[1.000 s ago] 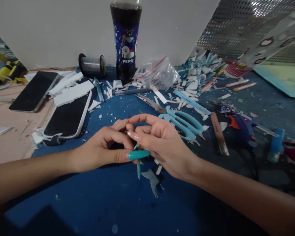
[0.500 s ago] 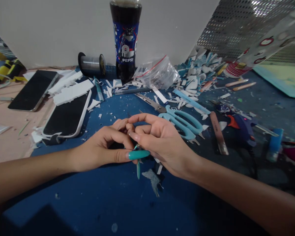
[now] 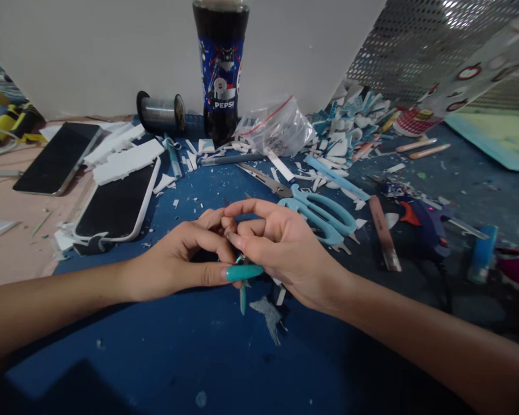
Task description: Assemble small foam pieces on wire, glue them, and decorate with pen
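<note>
My left hand (image 3: 185,256) and my right hand (image 3: 285,248) meet above the blue tabletop, fingertips pinched together. Long teal nails extend from the left thumb and another left finger. A tiny shiny piece (image 3: 240,259) shows between the hands; its kind is too small to tell, and fingers hide most of it. Both hands are closed around this spot. Just below the right palm lie a ragged grey scrap (image 3: 268,316) and a small white piece (image 3: 280,295). Light-blue scissors (image 3: 320,216) rest partly behind the right hand, blades pointing away to the left.
Two phones (image 3: 58,158) lie at left, one partly under white foam-like pieces (image 3: 127,161). At the back stand a wire spool (image 3: 160,112), a Pepsi bottle (image 3: 221,69) and a zip bag (image 3: 277,129). Scraps (image 3: 350,127) pile behind; a glue gun (image 3: 428,225) lies right.
</note>
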The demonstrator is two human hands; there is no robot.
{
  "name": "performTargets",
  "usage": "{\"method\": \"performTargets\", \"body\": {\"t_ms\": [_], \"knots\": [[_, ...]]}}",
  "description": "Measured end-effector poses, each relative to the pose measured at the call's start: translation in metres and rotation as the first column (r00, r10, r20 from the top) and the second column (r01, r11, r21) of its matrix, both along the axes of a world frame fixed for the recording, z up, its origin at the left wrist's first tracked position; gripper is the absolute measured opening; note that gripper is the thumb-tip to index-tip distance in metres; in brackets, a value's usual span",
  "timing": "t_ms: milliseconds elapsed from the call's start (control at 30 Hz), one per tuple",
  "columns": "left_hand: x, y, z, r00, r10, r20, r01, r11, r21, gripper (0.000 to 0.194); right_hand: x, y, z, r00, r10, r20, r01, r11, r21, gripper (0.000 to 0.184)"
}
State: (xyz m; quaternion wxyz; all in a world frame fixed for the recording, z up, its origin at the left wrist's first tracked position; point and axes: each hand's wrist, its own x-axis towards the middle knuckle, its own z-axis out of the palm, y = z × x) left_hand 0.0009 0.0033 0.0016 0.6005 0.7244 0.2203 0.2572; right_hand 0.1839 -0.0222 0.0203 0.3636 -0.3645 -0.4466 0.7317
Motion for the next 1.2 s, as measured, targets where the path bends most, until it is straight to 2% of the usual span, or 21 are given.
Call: {"method": "performTargets", "body": {"t_ms": [367, 633, 900, 1033, 1200], "knots": [[0.0011, 0.0000, -0.0002, 1.000, 0.001, 0.009, -0.001, 1.000, 0.012, 0.019, -0.0015, -0.0001, 0.0026, 1.000, -0.008, 0.012, 0.008, 1.000, -0.029, 0.014], [0.0008, 0.0010, 0.0034, 0.999, -0.021, -0.029, 0.022, 1.000, 0.018, 0.010, -0.0009, -0.0005, 0.0033, 1.000, -0.007, 0.016, 0.007, 0.999, -0.053, 0.015], [0.0019, -0.0001, 0.0014, 1.000, 0.006, -0.004, -0.006, 0.999, -0.036, 0.010, -0.0018, -0.0017, 0.0046, 1.000, -0.015, 0.019, 0.016, 0.996, -0.083, 0.016], [0.0035, 0.0000, 0.0032, 1.000, -0.019, 0.014, 0.020, 0.998, -0.067, 0.014, -0.0020, -0.0018, 0.0052, 1.000, -0.020, 0.018, 0.021, 0.995, -0.094, 0.014], [0.0037, 0.0003, 0.0039, 0.999, 0.001, -0.033, -0.001, 1.000, -0.010, 0.013, -0.0026, -0.0015, 0.0049, 0.999, -0.033, 0.013, 0.034, 0.994, -0.107, 0.014]]}}
